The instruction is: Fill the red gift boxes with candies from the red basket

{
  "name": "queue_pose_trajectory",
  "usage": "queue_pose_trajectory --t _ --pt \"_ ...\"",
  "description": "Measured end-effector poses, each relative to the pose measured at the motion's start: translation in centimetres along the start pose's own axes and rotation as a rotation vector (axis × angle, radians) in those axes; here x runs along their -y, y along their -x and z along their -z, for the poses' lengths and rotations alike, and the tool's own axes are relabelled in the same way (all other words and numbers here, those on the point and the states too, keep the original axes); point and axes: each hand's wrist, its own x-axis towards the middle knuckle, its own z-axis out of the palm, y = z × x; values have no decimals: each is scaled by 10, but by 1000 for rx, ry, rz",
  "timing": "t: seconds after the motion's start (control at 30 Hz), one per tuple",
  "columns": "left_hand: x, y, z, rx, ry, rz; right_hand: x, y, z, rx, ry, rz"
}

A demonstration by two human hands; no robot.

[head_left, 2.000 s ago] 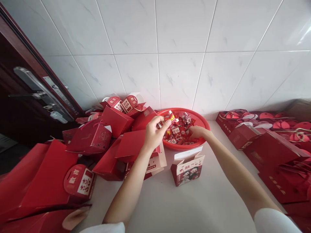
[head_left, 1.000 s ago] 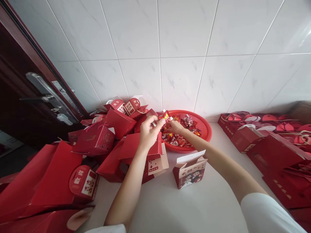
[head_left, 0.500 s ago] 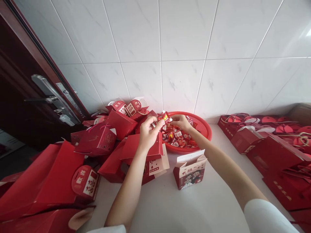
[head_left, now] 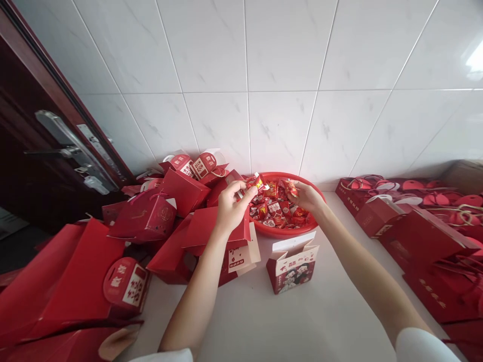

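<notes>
- Red plastic basket (head_left: 281, 233) on a pale bench (head_left: 271, 327), filled with wrapped sweets (head_left: 274, 212).
- Left hand (head_left: 231, 206) at the basket's left rim — fingers pinching a red-and-yellow sweet (head_left: 258, 185).
- Right hand (head_left: 310, 197) over the basket's right side — fingers grasping a red-wrapped sweet (head_left: 291, 188).
- Small carton (head_left: 295, 274), flaps open, standing upright just in front of the basket.
- Left of the basket, heaped red boxes (head_left: 186, 191); to its right, rows of red gift bags (head_left: 426, 236).

A shiny red-and-yellow wrapped candy (head_left: 258, 184) is held tilted over loosely heaped red-wrapped sweets (head_left: 275, 210) in a round red basket (head_left: 279, 233).
</notes>
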Motion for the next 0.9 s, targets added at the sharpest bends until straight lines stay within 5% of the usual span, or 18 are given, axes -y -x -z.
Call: queue_pose_trajectory --t 0.23,0.63,0.9 --pt "-3 0 1 11 11 17 3 6 -2 73 168 -59" --pt "-5 2 0 65 35 0 -19 5 -37 204 976 -153" --pt "-9 3 0 98 56 -8 -6 12 -36 233 889 -45"
